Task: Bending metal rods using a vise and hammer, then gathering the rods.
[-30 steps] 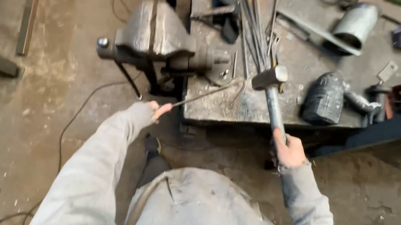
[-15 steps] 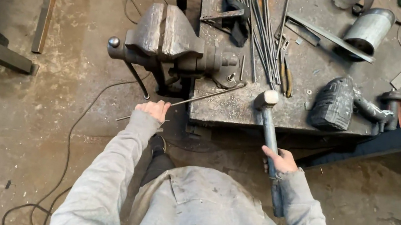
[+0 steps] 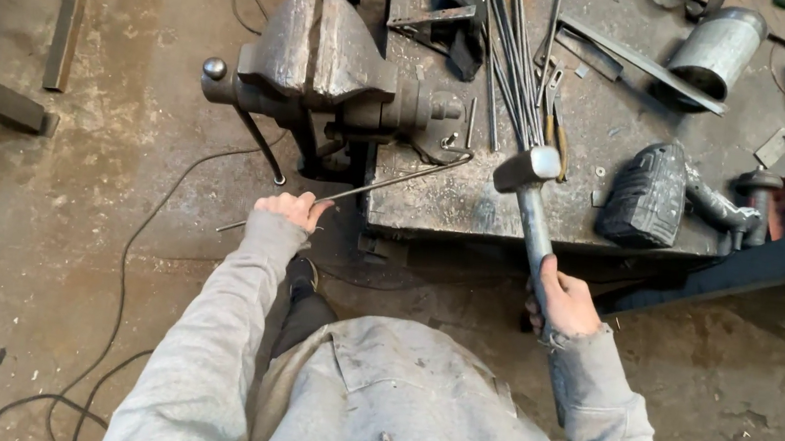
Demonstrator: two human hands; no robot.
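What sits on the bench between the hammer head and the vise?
In the head view, between the hammer head and the vise lies the bent end of the thin rod, on otherwise bare bench top.

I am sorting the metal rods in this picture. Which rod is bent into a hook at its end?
The thin rod held in the left hand. Its far end curls into a hook beside the vise; the rods in the bundle on the workbench lie straight.

The left hand [image 3: 287,209] covers the stretch of the thin rod [image 3: 387,180] it grips. The hammer [image 3: 530,203] handle's lower end is hidden by the right hand [image 3: 564,303] and sleeve. The bundle of rods [image 3: 511,47] and the black cable [image 3: 104,335] run past the frame's edges. The small bits on the workbench [image 3: 472,210] are too small to tell.
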